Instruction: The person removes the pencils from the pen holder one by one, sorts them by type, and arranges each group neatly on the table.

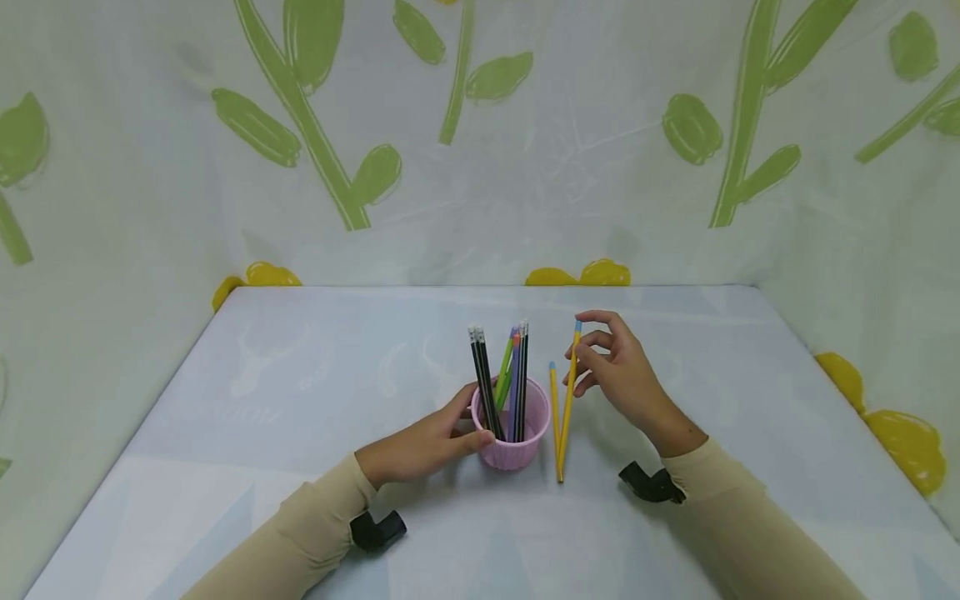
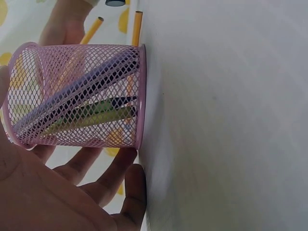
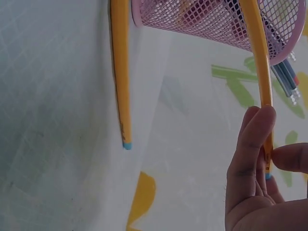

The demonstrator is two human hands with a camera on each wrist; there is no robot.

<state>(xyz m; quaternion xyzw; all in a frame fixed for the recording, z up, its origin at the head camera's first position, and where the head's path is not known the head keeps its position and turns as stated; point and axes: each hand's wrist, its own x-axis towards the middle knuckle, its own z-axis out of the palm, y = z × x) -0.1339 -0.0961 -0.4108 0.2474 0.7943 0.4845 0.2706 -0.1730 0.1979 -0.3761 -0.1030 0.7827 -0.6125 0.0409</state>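
A pink mesh pencil cup (image 1: 510, 457) stands upright on the table, with my left hand (image 1: 423, 447) around its left side, thumb near the rim. Inside it lean several black pencils (image 1: 486, 387) and a few coloured ones, including a green pencil (image 1: 503, 379). To the right of the cup, my right hand (image 1: 624, 373) pinches a yellow pencil (image 1: 567, 421) near its blue end. That pencil is tilted, its blue end raised. A second yellow pencil (image 3: 122, 77) with a blue end lies on the table between the cup and the right hand.
The pale table (image 1: 315, 375) meets a white wall (image 1: 570, 192) printed with green leaves and yellow shapes at the back. Black devices (image 1: 377, 532) are strapped at both wrists, below the beige sleeves (image 1: 311, 525).
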